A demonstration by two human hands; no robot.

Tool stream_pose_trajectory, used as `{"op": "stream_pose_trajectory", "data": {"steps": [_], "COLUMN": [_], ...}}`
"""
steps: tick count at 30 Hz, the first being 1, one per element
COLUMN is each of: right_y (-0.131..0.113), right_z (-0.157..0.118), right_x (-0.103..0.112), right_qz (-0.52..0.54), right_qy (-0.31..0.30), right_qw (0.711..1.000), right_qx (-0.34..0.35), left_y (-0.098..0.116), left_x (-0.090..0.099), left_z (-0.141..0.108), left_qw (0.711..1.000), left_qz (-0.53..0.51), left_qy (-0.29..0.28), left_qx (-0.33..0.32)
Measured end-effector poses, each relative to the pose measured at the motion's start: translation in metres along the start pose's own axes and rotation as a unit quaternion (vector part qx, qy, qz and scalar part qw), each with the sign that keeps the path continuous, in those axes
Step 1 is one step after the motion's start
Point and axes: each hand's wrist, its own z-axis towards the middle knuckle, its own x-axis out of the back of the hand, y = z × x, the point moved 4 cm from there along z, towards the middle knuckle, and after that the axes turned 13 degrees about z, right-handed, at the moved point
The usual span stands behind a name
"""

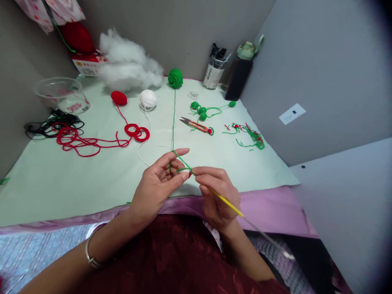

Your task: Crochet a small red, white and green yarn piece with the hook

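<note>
Piece (184, 170), small, white w/ red at one end & green along the top edge, sits btwn the two hands just over the near edge of the counter (101, 183). L hand (157, 175): thumb & fingers pinched on the piece, index finger raised w/ green yarn (174, 122) over it. R hand (219, 192): closed on the yellow hook (230, 205), pen-style, fingertips right by the piece. Hook tip too small to make out, so can't tell if it's in a loop.

Green yarn runs from the green ball (175, 78) to the L index, then slants taut to the piece. White yarn from the white ball (148, 99) goes behind the L hand; its end's hidden. Scissors (196, 125) lie beyond, untouched.

Step in hand: prob. a green stitch on the edge, mid-row imo. Next move calls for steady yarn tension, a firm L pinch & a small R wrist turn.
</note>
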Motion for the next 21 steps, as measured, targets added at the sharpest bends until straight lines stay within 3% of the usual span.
{"op": "stream_pose_trajectory", "data": {"steps": [5,15,21], "right_y": [-0.004,-0.001,0.002], "right_z": [-0.010,-0.016,-0.016], "right_x": [-0.009,-0.008,-0.011], "right_qz": [-0.069,-0.070,-0.065], "right_qy": [0.007,0.068,0.059], "right_qw": [0.996,0.993,0.994], "right_qx": [0.054,0.071,0.067], "left_y": [0.000,0.002,0.002], "left_x": [0.000,-0.004,-0.005], "left_z": [0.001,0.000,-0.002], "left_qw": [1.000,0.997,0.998], "left_qz": [-0.012,-0.074,-0.048], "left_qy": [0.009,-0.030,-0.026], "left_qx": [-0.010,0.008,0.000]}}
